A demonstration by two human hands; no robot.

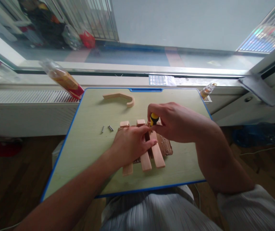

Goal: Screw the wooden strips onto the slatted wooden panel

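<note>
Light wooden strips (pixel 146 160) lie side by side across a brown wooden piece with small holes (pixel 166 146), in the middle of the small table. My left hand (pixel 130 141) rests over them, its thumb and forefinger gripping the right-hand strip. My right hand (pixel 173 120) is closed round a yellow and black screwdriver (pixel 154 118), held over the far end of that same strip. The screwdriver's tip is hidden by my fingers. Left of the strips lie a few metal screws (pixel 110 128). A hook-shaped wooden piece (pixel 119 95) lies near the table's far edge.
The pale table (pixel 79 154) has a blue rim. Beyond its far left corner stands a bottle with a red and yellow label (pixel 66 81), and a smaller bottle (pixel 207 90) stands beyond the far right. A radiator (pixel 27 115) and a window sill (pixel 123 80) lie behind.
</note>
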